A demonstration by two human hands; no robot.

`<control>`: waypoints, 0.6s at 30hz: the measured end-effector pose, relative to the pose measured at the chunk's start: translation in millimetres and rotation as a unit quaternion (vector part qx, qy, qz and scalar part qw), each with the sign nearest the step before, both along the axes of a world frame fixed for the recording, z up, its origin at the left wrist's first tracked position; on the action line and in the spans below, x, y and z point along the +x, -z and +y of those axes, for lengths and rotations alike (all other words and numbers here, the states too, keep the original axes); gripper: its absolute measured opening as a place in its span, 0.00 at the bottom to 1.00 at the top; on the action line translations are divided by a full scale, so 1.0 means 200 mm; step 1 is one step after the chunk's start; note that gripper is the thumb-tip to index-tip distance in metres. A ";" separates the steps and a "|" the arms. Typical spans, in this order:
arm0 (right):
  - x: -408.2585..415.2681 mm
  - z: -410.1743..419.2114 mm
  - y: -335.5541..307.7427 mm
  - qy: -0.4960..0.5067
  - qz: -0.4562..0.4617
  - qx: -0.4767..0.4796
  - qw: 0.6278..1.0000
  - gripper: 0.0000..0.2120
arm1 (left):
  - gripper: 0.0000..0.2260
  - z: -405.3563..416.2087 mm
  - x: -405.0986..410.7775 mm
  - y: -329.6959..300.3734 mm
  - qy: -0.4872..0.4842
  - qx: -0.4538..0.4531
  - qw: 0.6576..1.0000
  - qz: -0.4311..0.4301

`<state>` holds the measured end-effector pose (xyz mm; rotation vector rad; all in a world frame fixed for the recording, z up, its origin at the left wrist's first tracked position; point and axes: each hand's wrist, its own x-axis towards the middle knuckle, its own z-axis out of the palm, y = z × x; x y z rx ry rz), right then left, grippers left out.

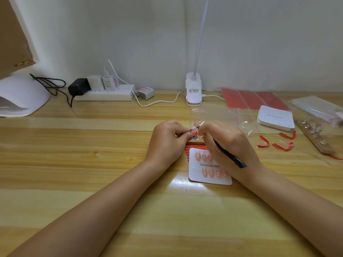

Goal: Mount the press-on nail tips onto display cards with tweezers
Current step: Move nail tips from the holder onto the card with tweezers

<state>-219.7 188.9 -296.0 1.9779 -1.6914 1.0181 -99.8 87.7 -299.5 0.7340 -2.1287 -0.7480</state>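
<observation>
**Mid-pick: getting the next tip off the stand**

So you're right in the lifting-off step, I'd say. Your left hand (168, 140) is curled in, fingertips pinching something small at the little wooden holder block (194, 142) just behind the card, too tiny for me to tell whether it's the nail tip itself or its metal stand. Your right hand (225, 143) is wrapped around the slim black-handled tweezers (230, 154), pen-style, the tips meeting your left fingers over that block. Can't see whether the tweezers have anything clamped yet.

The white rounded display card printed "Handmade Nail" (207, 179) lies flat on the wooden table (92, 164) just under your right wrist, and it's already got two rows of glossy pink-orange press-on nail tips (204, 156) stuck on. Your hand hides the right end of both rows, so I can't count the free slots.

Next move, my guess: get a clean grip on the edge of the tip, carry it to an open spot, line it up with its neighbours, then press gently.
</observation>
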 end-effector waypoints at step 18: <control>-0.01 0.03 -0.04 -0.009 -0.359 -0.080 0.930 0.16 | 0.07 0.02 0.02 -0.03 0.025 0.017 0.997 0.075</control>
